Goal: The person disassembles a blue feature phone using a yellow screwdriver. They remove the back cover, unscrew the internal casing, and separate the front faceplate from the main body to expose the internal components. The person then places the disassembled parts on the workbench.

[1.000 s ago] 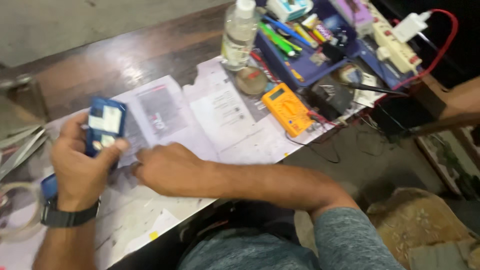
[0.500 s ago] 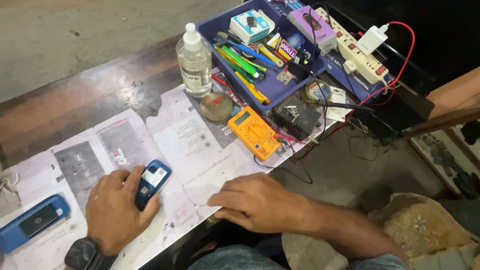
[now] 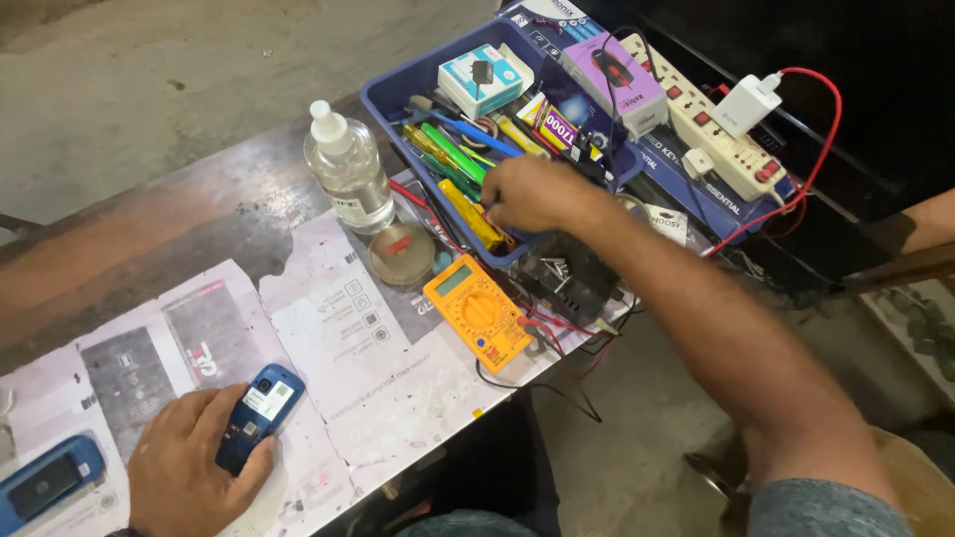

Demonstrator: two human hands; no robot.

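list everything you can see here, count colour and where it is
phone: 1, blue, back open, on the paper under the left hand
phone cover: 1, blue, at the left edge of the table
paper sheets: several, white and grey, spread over the table
bottle: 1, clear with white cap, beside the tray
round tin: 1, brownish, in front of the bottle
multimeter: 1, orange, near the table edge
tray: 1, blue, holds tools and small boxes
power strip: 1, white, right of the tray
charger: 1, white with red cable, plugged into the strip
left hand: rests on the phone
right hand: reaches into the tray
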